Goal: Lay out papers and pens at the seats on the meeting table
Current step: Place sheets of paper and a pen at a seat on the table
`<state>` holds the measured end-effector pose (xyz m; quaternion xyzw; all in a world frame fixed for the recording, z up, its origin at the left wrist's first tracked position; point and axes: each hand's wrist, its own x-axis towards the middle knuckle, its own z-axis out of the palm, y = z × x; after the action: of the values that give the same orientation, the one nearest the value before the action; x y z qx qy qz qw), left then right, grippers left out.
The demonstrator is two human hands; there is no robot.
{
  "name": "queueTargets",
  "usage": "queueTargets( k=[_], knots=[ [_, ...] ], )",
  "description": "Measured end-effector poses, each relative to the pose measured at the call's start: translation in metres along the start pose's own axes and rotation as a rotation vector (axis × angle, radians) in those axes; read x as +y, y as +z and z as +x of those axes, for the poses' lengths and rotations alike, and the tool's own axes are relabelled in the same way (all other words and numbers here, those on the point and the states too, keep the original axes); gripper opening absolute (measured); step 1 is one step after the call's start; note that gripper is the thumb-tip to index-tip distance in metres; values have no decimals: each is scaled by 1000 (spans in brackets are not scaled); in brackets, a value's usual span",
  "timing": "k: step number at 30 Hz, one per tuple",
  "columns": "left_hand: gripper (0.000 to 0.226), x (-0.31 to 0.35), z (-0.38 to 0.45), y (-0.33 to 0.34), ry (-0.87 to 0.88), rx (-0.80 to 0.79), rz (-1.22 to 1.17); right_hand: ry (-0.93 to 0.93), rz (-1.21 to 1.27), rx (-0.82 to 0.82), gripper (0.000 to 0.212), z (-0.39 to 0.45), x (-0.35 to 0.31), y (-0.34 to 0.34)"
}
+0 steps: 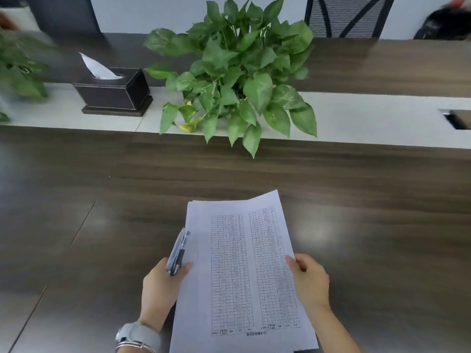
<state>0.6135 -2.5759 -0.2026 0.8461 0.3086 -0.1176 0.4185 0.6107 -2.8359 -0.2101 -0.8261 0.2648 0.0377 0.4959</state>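
head view: i hold the stack of papers [242, 271] low in the middle of the frame, just above the dark wood counter [76, 225]. my left hand [159, 289] sits at the stack's left edge, its fingers [184, 267] curled shut around a small bundle of pens [178, 250] and pressing them against the margin of the sheets. my right hand [309, 281] pinches the right edge, thumb on top and the other fingers hidden beneath, so i cannot tell how many sheets it has hold of. the top sheet, printed with two columns of table rows, is skewed a little against those under it; its far right corner stands higher in the frame.

i judge the step is peeling off one sheet for this seat. to do it well i should let the thumb slide only the top sheet to the right, keep the left hand clamped so the rest and the pens stay put, then lay the sheet flat and square to the near edge of the counter, with one pen beside it.

the potted plant [234, 72] and tissue box [114, 90] stand on the pale centre strip [369, 118] in the upper half of the frame, well apart from my hands, so the space ahead is free. the risk i see is dragging two sheets at once or letting a pen slip.
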Motion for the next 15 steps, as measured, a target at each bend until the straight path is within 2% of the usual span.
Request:
queueTargets(
  k=[3, 5, 6, 8, 9, 10, 12, 13, 14, 15],
  knots=[
    [43, 3, -7, -2, 63, 112, 49, 1, 15, 27, 12, 4, 6, -9],
    [43, 8, -12, 1, 158, 116, 60, 17, 17, 68, 12, 7, 10, -19],
    [40, 11, -15, 7, 239, 72, 92, 27, 16, 96, 12, 10, 14, -26],
    [26, 23, -29, 24, 511, -48, 204, 71, 38, 159, 13, 14, 23, -47],
    [20, 31, -34, 38, 591, -176, 220, 94, 37, 192, 13, 15, 29, -61],
    [17, 38, -33, 52, 589, -301, 227, 112, 20, 218, 13, 17, 36, -74],
    [21, 57, -45, 82, 808, -342, 448, 148, -15, 286, 16, 21, 50, -103],
    [24, 67, -57, 97, 830, -483, 553, 163, -52, 325, 18, 23, 55, -116],
    [30, 70, -69, 112, 951, -532, 569, 159, -126, 377, 22, 25, 61, -128],
    [37, 72, -72, 126, 999, -453, 480, 174, -250, 438, 28, 28, 68, -142]
  ],
)
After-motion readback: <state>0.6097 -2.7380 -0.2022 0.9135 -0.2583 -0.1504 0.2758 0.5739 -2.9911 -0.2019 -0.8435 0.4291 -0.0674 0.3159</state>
